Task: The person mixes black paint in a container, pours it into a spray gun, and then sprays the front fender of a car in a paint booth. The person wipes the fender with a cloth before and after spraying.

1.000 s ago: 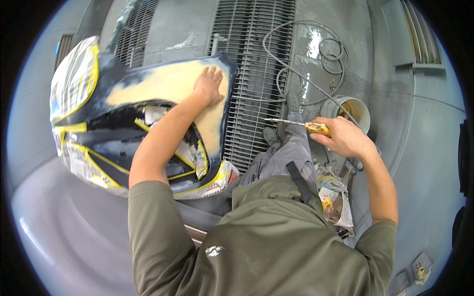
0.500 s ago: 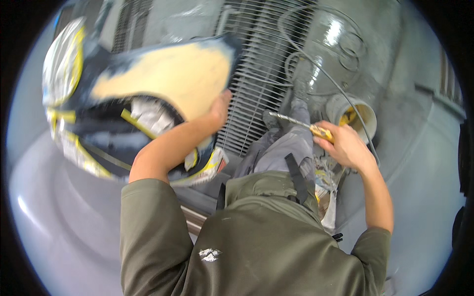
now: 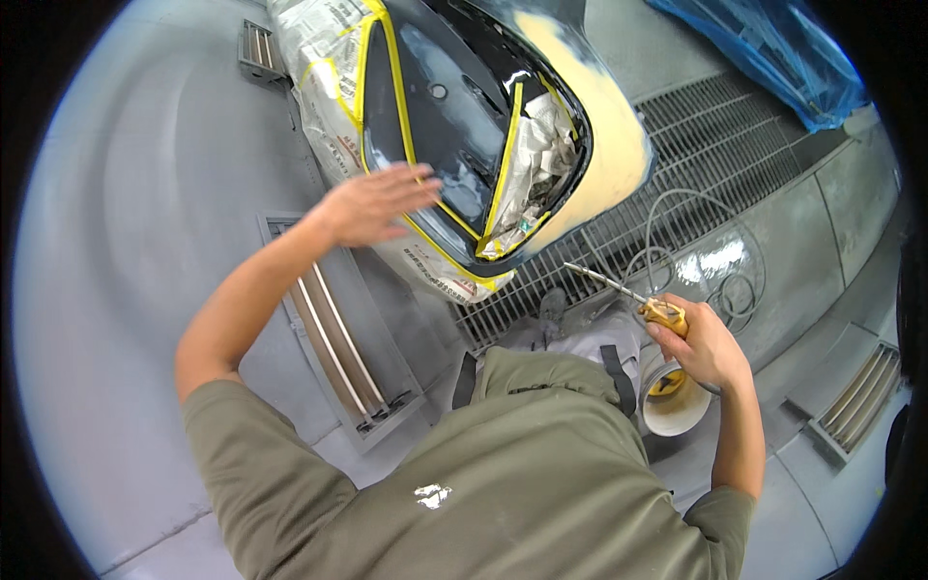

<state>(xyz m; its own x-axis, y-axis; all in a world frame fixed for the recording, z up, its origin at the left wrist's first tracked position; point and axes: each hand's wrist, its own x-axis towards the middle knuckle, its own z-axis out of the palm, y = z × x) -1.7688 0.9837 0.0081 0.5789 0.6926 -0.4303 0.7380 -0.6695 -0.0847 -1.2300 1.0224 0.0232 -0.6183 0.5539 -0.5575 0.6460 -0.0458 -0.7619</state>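
A car body panel (image 3: 601,126) takes up the top middle, dark grey and black with a wide beige sanded patch. Yellow masking tape (image 3: 398,87) and printed masking paper (image 3: 324,106) line its left and lower edges, and crumpled paper (image 3: 541,145) fills an opening in it. My left hand (image 3: 372,205) is spread out over the panel's lower left taped edge, slightly blurred; whether it touches cannot be told. My right hand (image 3: 710,343) grips the yellow handle of an air blow gun (image 3: 665,314), whose long thin metal nozzle points up and left, below the panel.
A white bucket (image 3: 677,418) with something yellow inside stands below my right hand. A thin grey hose (image 3: 759,256) coils on the floor at right. Floor grating (image 3: 715,130) runs beneath the panel. Lamp fixtures (image 3: 333,329) are set in the grey walls. Blue plastic sheeting (image 3: 773,48) hangs at the upper right.
My view has turned, so the panel sits farther right. My left hand has gone from the panel's right edge to its lower left taped edge. My right hand still holds the air blow gun.
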